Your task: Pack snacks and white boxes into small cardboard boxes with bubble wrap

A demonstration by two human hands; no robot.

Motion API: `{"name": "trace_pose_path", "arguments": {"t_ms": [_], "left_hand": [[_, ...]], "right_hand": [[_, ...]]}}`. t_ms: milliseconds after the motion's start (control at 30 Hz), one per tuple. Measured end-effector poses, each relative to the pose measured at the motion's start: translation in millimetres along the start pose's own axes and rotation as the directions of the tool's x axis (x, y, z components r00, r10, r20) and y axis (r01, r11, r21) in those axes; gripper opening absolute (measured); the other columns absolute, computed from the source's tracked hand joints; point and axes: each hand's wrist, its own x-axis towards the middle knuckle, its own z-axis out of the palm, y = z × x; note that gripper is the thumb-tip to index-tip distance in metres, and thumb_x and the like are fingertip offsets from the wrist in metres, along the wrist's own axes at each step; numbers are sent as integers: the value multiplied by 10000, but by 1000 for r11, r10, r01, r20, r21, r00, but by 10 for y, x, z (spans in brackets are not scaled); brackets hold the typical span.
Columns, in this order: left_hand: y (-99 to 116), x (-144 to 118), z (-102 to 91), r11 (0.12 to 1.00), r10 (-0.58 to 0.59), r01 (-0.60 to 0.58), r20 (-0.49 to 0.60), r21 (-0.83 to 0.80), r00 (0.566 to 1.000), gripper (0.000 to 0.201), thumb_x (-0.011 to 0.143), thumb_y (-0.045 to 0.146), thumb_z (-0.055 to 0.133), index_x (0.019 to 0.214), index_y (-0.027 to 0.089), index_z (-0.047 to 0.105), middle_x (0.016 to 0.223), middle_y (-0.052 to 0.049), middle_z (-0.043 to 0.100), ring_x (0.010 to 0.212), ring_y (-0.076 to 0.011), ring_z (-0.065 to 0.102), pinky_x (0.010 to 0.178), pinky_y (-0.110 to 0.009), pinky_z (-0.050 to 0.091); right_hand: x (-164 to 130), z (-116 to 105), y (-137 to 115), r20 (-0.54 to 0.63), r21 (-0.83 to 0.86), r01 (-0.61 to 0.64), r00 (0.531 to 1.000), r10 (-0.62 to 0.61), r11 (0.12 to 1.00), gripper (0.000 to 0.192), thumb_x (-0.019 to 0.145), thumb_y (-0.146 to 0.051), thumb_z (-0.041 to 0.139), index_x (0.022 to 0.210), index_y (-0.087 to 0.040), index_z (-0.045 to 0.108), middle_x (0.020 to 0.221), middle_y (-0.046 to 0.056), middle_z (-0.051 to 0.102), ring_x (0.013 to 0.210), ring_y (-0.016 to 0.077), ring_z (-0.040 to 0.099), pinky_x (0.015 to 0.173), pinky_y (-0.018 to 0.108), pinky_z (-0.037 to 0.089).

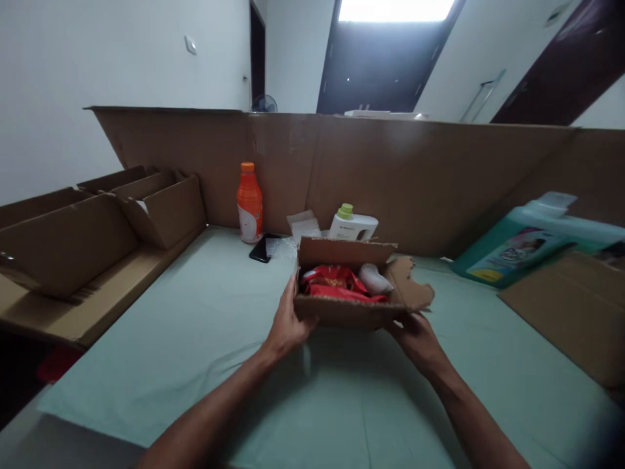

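Between my two hands is a small cardboard box [342,311] with its top open and a torn flap sticking out on the right. Inside it lie red shiny packets [336,283] and a whitish rounded item [375,279] whose kind I cannot make out. My left hand [288,326] grips the box's left side, thumb along the front. At the lower right corner, my right hand [415,335] is closed on the box, its fingertips partly hidden beneath. Behind the box stands a white bottle with a green cap [354,225], its lower part covered by the box.
An orange bottle [249,208], a black phone [261,249] and clear plastic wrap [283,247] lie beyond, left of the box. Cardboard bins [166,212] line the left side. On the right are a large green jug [508,244] and a cardboard piece [571,312]. A cardboard wall [283,156] closes the back.
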Motion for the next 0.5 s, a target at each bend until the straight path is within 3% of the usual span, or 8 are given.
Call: {"name": "trace_pose_path", "arguments": {"t_ms": [67,133,200,267,333,500], "left_hand": [[32,-479,-265,999,11,-11,12,48,1000,777,801,279,724,1500,204,394,1486,-151,514,1439,-336,431,1192,-497,387],[98,-795,-636,992,-50,51,-15,113,999,626,855,313,693,1439,226,482,1380,-133,599,1333,-317,545,1121,-453,472],[218,-859,-977,982,-101,121,-136,146,985,616,872,342,674,1442,213,482,1324,-132,629,1256,-312,599,1074,-447,507],[370,-729,-1149,976,-140,167,-183,139,973,682,862,376,677,1476,193,442,1365,-142,603,1272,-323,582,1118,-490,460],[501,-551,-1118,983,-128,148,-173,110,977,766,852,390,684,1522,180,377,1476,-159,521,1348,-335,520,1176,-522,384],[604,-450,-729,997,-42,40,18,68,999,790,858,293,670,1560,175,326,1594,-166,398,1471,-324,388,1217,-501,335]], "right_hand": [[-357,71,-128,7,7,38,999,-38,999,298,736,-538,701,718,-241,712,732,37,734,710,267,679,662,377,585],[-583,295,-320,40,39,57,997,-59,998,282,784,-532,672,784,-254,721,792,47,739,742,266,683,670,377,591],[-627,561,-528,90,55,59,994,-64,997,292,812,-537,652,792,-251,707,784,60,719,750,261,670,665,370,584],[-552,729,-672,102,56,52,993,-58,997,316,805,-550,651,767,-238,684,763,70,697,745,257,650,661,371,572],[-482,725,-698,57,60,40,997,-43,997,345,777,-571,656,744,-227,666,745,74,684,708,249,626,633,374,554],[-701,310,-435,-153,-28,-6,988,1,1000,353,778,-579,675,766,-226,679,798,71,711,722,241,636,625,358,534]]}}
